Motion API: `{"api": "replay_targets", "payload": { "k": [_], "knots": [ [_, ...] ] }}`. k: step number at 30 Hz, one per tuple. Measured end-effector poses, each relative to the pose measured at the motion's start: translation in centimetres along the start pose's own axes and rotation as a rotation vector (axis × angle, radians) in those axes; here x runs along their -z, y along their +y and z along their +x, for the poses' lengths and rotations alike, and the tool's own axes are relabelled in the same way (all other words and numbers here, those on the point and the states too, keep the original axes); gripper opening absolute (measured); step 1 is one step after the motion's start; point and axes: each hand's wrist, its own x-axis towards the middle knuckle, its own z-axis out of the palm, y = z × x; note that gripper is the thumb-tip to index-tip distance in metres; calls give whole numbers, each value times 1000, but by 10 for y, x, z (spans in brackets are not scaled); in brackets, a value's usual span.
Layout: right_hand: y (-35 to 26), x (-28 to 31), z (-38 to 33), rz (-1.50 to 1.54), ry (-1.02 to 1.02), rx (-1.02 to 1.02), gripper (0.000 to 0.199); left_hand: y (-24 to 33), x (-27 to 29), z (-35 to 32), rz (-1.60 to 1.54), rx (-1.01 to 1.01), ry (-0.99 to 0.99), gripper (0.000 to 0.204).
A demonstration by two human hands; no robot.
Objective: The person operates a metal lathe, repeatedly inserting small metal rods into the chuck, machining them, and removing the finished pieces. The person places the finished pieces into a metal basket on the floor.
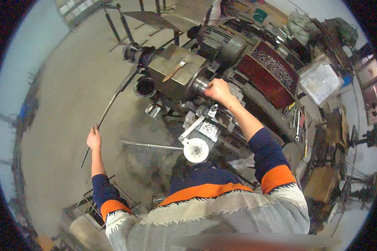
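The fingers of the left hand [94, 138] are curled around a long metal rod [110, 106], toward its near end. The rod slants far and to the right, up to the left end of a grey machine [166, 69]. The right hand [218, 91] is bent in at the shiny round metal ring [200, 85] on the machine's right side; its fingers are drawn together, but their tips are hidden, so I cannot tell whether they hold anything.

A brush [174, 72] with a wooden handle lies on top of the machine's boxy housing, left of the right hand. Just below the housing, on its left, is a dark round opening [145, 86]. Nearer than the right hand are a pale bar handle [192, 127] and a white round disc [196, 150], with a thin metal lever [151, 145] reaching left from the disc.

Beyond the right hand sits a ribbed motor [223, 42]. To its right, a dark red tray [262, 79] holds many small metal pieces. Farther right is a clear plastic bag [321, 80], and nearer than that lie several hand tools [298, 124]. The floor [67, 100] spreads out on the left.
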Motion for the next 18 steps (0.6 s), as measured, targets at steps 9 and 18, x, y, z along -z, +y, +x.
{"api": "replay_targets", "payload": {
  "k": [9, 18],
  "knots": [
    [-5, -6, 1, -32, -9, 86, 24, 52, 2, -105, 0, 93, 116, 51],
    [-14, 39, -57, 484, 114, 579, 36, 164, 76, -104, -981, -228, -237, 27]
  ]
}}
